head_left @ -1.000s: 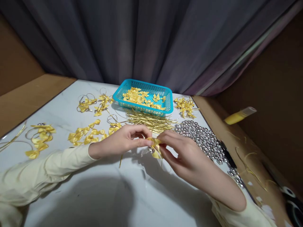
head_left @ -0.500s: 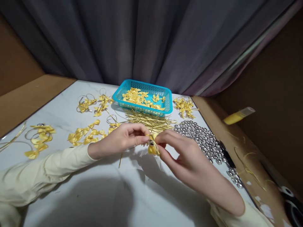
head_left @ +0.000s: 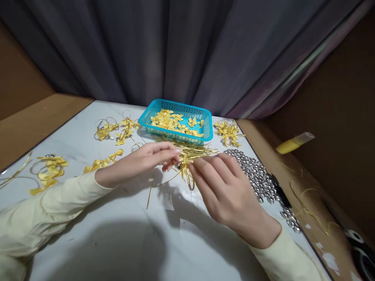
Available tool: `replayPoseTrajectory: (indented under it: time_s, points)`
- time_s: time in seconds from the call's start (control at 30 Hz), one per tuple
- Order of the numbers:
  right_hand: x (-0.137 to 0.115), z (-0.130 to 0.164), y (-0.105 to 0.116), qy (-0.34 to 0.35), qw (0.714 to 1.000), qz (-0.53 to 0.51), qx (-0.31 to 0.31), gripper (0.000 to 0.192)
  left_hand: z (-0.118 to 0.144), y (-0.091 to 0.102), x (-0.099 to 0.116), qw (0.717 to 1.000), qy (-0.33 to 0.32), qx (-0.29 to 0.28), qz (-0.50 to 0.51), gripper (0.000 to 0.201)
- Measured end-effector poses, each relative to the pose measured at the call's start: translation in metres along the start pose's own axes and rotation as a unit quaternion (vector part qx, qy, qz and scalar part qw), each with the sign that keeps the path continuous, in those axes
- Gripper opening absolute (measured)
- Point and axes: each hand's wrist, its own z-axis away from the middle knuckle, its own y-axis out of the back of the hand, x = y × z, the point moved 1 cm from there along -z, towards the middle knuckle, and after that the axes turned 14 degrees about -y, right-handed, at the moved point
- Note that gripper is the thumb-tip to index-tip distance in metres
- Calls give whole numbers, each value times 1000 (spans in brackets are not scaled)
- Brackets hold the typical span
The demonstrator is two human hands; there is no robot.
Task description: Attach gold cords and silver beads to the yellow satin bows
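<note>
A yellow ribbon bow (head_left: 184, 167) with a loop of gold cord hangs over the middle of the white table. My right hand (head_left: 227, 187) pinches it from the right between thumb and fingers. A small silver bead (head_left: 178, 166) shows at the bow's left side. Just left of it is my left hand (head_left: 152, 158), its thumb stretched out and its fingers loosely bent, apart from the bow. A thin cord end trails down to the left below the bow. Behind both hands lies a bundle of gold cords (head_left: 199, 149), partly hidden by them.
A blue basket (head_left: 209, 134) of yellow bows stands at the back. Silver beads (head_left: 252, 171) are heaped at right, near a black pen (head_left: 281, 191). Bow clusters (head_left: 52, 171) lie at left. Scissors (head_left: 361, 249) and a yellow tube (head_left: 294, 143) are at the right edge.
My left hand has let go of the bow and drawn slightly left and up. My right hand has turned, and the bow now faces sideways in its pinch.
</note>
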Motion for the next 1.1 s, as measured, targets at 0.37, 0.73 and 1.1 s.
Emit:
replayPoseTrajectory:
  time_s: [0.37, 0.73, 1.1]
  points:
    - [-2, 8, -13, 77, 996, -5, 48, 21, 5, -1, 10, 978, 153, -137, 45, 27]
    - [-4, 5, -12, 65, 996, -34, 42, 16, 5, -4, 9, 981, 138, -129, 44, 37]
    - [-5, 1, -7, 45, 996, -72, 2, 17, 8, -1, 5, 980, 132, -147, -36, 33]
